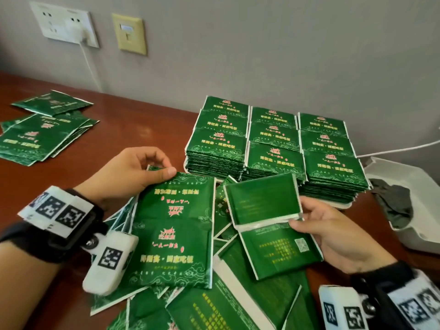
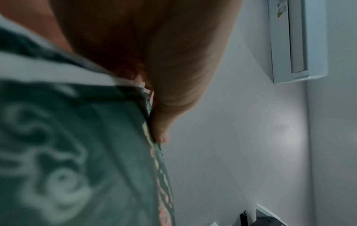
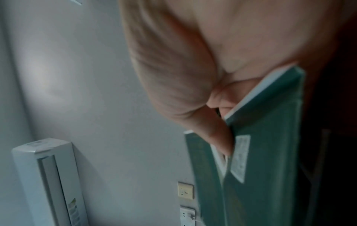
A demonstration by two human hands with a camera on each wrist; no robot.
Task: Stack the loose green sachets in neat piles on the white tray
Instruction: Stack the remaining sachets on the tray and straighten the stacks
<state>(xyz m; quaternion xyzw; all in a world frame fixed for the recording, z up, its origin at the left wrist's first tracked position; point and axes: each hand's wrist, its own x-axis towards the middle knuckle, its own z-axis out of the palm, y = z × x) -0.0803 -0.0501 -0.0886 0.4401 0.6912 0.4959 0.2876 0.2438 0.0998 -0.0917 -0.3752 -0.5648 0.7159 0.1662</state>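
Observation:
My left hand (image 1: pixel 152 167) pinches the far corner of a joined pair of green sachets (image 1: pixel 175 232), face up over the loose heap (image 1: pixel 214 306) at the table's front. My right hand (image 1: pixel 316 225) holds another joined pair of sachets (image 1: pixel 266 222), back side up, thumb on the white seam between them. Behind them several neat piles of sachets (image 1: pixel 273 144) fill the white tray (image 1: pixel 342 204), of which only an edge shows. The left wrist view shows the thumb (image 2: pixel 160 122) against a blurred sachet (image 2: pixel 77 152). In the right wrist view the fingers (image 3: pixel 218 134) grip the green sachets (image 3: pixel 260 160).
More loose sachets (image 1: pixel 42 132) lie at the far left of the brown table (image 1: pixel 142 120). A white bin (image 1: pixel 419 210) with a dark cloth (image 1: pixel 395 206) stands at the right. Wall sockets (image 1: pixel 64 25) and a white cable (image 1: pixel 88 63) are behind.

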